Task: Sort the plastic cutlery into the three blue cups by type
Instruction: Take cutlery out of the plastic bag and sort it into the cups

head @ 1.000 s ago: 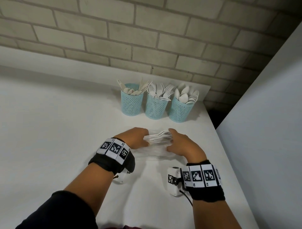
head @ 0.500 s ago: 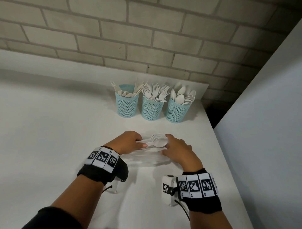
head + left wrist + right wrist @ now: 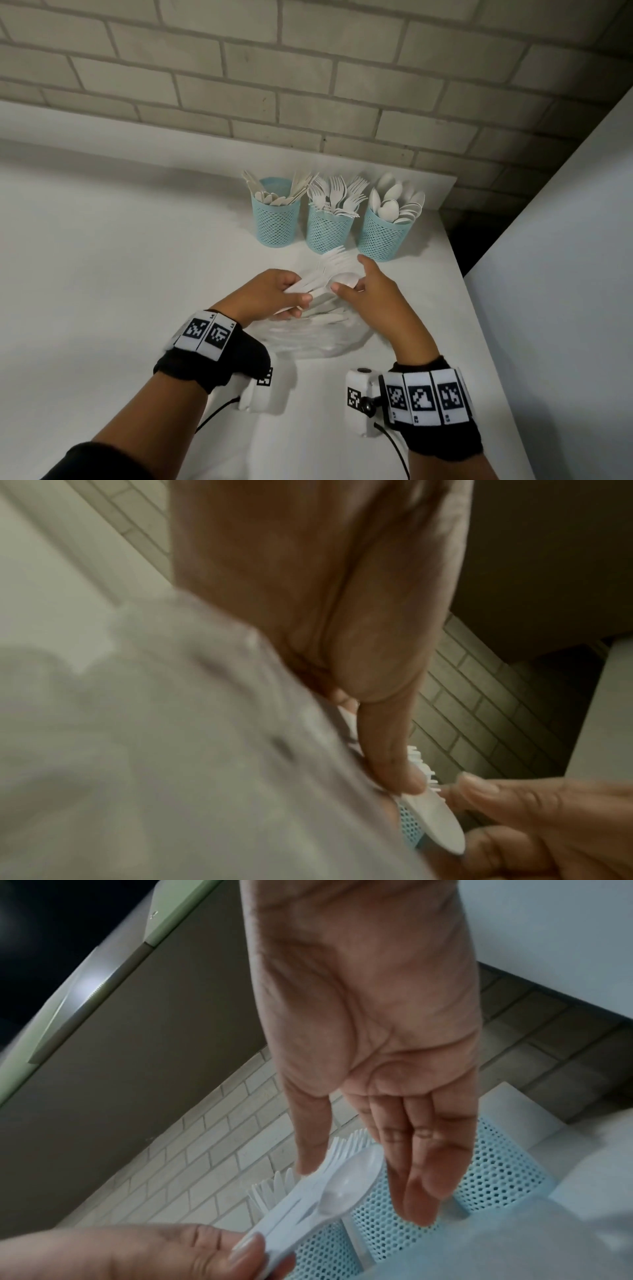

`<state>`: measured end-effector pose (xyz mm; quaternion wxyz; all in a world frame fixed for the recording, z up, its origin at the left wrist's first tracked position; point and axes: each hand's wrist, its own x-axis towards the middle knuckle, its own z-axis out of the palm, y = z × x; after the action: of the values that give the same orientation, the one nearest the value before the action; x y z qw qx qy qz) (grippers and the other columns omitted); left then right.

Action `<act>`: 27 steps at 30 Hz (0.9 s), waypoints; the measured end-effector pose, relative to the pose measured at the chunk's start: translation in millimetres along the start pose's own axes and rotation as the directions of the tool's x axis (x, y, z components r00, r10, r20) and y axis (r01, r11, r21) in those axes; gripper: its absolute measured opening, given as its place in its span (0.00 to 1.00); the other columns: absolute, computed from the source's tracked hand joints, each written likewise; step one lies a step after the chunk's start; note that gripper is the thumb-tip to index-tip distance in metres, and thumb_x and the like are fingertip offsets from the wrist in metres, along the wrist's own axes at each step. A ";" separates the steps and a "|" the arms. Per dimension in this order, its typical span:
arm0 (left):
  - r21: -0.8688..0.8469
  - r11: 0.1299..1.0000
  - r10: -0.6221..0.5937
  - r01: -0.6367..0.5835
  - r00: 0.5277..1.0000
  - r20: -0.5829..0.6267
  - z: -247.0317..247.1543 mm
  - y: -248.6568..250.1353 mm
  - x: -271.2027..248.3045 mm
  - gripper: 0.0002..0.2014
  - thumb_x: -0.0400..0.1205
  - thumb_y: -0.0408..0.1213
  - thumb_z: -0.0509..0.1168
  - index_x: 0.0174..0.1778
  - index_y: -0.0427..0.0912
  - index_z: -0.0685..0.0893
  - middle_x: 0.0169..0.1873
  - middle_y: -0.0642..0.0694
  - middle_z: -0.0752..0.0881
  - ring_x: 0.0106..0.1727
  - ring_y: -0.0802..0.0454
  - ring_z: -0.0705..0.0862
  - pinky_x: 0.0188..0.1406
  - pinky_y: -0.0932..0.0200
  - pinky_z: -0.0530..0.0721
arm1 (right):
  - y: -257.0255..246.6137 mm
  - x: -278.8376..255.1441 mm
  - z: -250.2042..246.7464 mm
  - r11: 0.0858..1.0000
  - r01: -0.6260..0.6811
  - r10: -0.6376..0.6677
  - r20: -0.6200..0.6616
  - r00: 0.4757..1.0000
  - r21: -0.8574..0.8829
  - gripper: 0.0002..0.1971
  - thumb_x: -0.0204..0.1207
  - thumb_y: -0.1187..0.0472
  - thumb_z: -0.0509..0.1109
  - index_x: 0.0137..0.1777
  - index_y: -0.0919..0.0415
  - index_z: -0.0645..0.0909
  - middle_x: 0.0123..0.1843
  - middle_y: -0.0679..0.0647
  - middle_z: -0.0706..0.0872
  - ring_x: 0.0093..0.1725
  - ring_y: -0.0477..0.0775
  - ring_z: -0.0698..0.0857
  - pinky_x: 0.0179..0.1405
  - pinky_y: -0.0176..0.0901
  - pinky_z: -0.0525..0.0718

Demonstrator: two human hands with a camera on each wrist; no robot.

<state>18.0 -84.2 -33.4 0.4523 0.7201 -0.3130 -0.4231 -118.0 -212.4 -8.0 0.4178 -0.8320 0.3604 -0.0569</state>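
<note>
Three blue mesh cups stand in a row at the back: the left cup holds knives, the middle cup forks, the right cup spoons. My left hand grips a fanned bundle of white cutlery by the handles, thumb on top. A spoon lies on top of the bundle, with forks under it. My right hand is open with straight fingers. Its thumb and fingers stand either side of the spoon's bowl, and the thumb tip touches the fork tines.
A crumpled clear plastic bag with more white cutlery lies on the white table under my hands. A brick wall runs behind the cups. The table's right edge meets a white panel and a dark gap.
The left hand has raised the bundle and fanned it toward the cups. The right hand has let go of the bundle's end and opened beside the spoon bowl.
</note>
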 end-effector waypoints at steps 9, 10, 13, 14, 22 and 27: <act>-0.095 0.991 0.085 -0.089 0.995 -0.046 3.9 16.4 -1.8 0.09 0.84 0.46 0.60 0.50 0.47 0.83 0.35 0.53 0.84 0.28 0.59 0.72 0.25 0.69 0.69 | -14.8 17.6 5.5 0.931 0.139 -0.085 -0.169 0.982 0.338 0.20 0.75 0.63 0.72 0.65 0.54 0.72 0.49 0.53 0.85 0.28 0.46 0.84 0.30 0.34 0.85; -0.123 0.988 0.087 -0.093 0.994 -0.059 4.8 18.5 -2.6 0.11 0.85 0.48 0.58 0.49 0.46 0.82 0.35 0.52 0.83 0.28 0.59 0.71 0.24 0.70 0.69 | -15.1 19.6 6.6 0.916 0.159 -0.095 -0.188 0.978 0.367 0.17 0.75 0.64 0.72 0.61 0.52 0.73 0.47 0.52 0.85 0.28 0.45 0.83 0.29 0.34 0.85; -0.166 0.981 0.091 -0.105 0.992 -0.090 5.7 19.1 -4.4 0.12 0.86 0.46 0.55 0.46 0.46 0.82 0.35 0.51 0.83 0.28 0.58 0.71 0.24 0.70 0.68 | -13.1 25.4 8.0 0.881 0.189 -0.091 -0.238 0.967 0.433 0.15 0.76 0.65 0.71 0.60 0.51 0.75 0.47 0.54 0.87 0.26 0.44 0.84 0.28 0.36 0.85; -0.169 0.980 0.086 -0.102 0.992 -0.097 5.0 18.1 -4.7 0.11 0.86 0.44 0.56 0.46 0.46 0.82 0.36 0.51 0.84 0.28 0.59 0.71 0.25 0.70 0.69 | -11.8 27.6 5.9 0.876 0.195 -0.088 -0.252 0.964 0.441 0.15 0.76 0.66 0.70 0.61 0.52 0.76 0.46 0.55 0.87 0.25 0.43 0.84 0.28 0.36 0.84; -0.259 0.962 0.050 -0.092 0.985 -0.165 2.6 18.9 -1.5 0.09 0.86 0.40 0.58 0.51 0.43 0.83 0.35 0.51 0.84 0.25 0.62 0.74 0.25 0.70 0.69 | -23.8 43.2 -72.9 0.827 0.406 -0.013 -0.708 0.706 0.390 0.12 0.84 0.59 0.60 0.59 0.60 0.82 0.35 0.52 0.85 0.22 0.38 0.82 0.26 0.31 0.83; -0.275 0.955 0.071 -0.112 0.985 -0.156 5.8 25.4 0.9 0.08 0.86 0.39 0.58 0.52 0.44 0.82 0.35 0.52 0.85 0.28 0.61 0.75 0.26 0.70 0.71 | -34.1 48.1 -101.1 0.859 0.508 -0.175 -0.891 0.418 0.069 0.16 0.84 0.54 0.57 0.62 0.58 0.82 0.51 0.60 0.88 0.43 0.52 0.86 0.46 0.38 0.85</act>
<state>11.4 -97.2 -11.7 0.5910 0.6616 -0.2488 -0.3888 -103.9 -296.3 72.3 0.2922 -0.6633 0.3240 -0.6080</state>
